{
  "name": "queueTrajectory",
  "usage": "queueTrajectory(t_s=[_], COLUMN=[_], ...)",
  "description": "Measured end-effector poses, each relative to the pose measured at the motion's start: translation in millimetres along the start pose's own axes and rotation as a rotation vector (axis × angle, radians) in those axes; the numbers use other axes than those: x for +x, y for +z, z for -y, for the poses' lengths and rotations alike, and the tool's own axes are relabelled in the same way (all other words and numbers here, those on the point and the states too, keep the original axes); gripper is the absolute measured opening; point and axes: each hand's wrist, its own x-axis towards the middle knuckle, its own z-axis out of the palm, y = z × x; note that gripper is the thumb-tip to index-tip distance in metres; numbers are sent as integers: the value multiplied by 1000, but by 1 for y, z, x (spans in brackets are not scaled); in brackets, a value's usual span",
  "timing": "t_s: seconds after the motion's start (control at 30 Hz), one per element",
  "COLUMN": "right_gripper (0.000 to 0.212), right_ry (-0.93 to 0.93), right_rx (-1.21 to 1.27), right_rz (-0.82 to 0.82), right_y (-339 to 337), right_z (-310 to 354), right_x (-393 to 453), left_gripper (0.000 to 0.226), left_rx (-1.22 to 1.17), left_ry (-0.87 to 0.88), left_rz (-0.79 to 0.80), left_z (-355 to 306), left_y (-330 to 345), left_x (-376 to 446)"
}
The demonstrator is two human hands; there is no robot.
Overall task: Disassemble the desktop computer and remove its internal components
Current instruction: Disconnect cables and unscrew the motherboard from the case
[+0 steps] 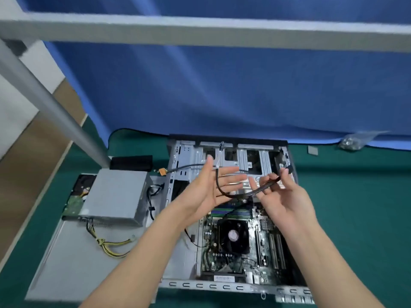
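Note:
An open desktop case [189, 156] lies flat on the green table, its motherboard [262, 247] and black CPU fan [233, 236] exposed. Both hands are raised above the case with a black cable [235, 195] between them. My left hand [209, 192] has its fingers spread straight, and the cable loops across its palm. My right hand [282, 194] pinches the cable near its black connector [288, 170]. The cable's other end carries an orange connector [162, 172] at the case's left edge.
A grey power supply [115, 196] with yellow and black wires [111, 245] sits on the removed side panel [66, 263] left of the case, on top of a hard drive [74, 202]. A bag of screws [353, 142] lies at the back right. A grey frame post [44, 98] and blue curtain [244, 85] stand behind.

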Motion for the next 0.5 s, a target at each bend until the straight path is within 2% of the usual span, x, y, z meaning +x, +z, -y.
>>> queueTrajectory(t_s=[0.07,0.13,0.2,0.3,0.37,0.43,0.5], right_gripper=[7,9,11,8,13,21,19], right_ry=[-3,-26,-98,-284,-379,-424,-459], right_rx=[-43,-282,-665,-1253,-1477,-1650,-1763], right_rz=[-4,65,153,233,298,375,417], right_y=[5,8,9,16,25,33,38], right_z=[-6,-12,-17,-24,-30,-39,-48], right_x=[-5,-10,-17,-28,-34,-40,-45], left_gripper=[48,30,29,26,23,22,23], left_rx=[-133,-119,101,430,568,893,1197], left_ry=[157,279,309,235,195,251,323], left_rz=[-136,-272,-342,-306,-283,-312,-322], left_z=[1,-1,-2,-3,-6,-10,-14], left_y=[0,-3,-8,-18,-22,-26,-29], left_x=[-3,-8,-14,-24,-33,-44,-52])
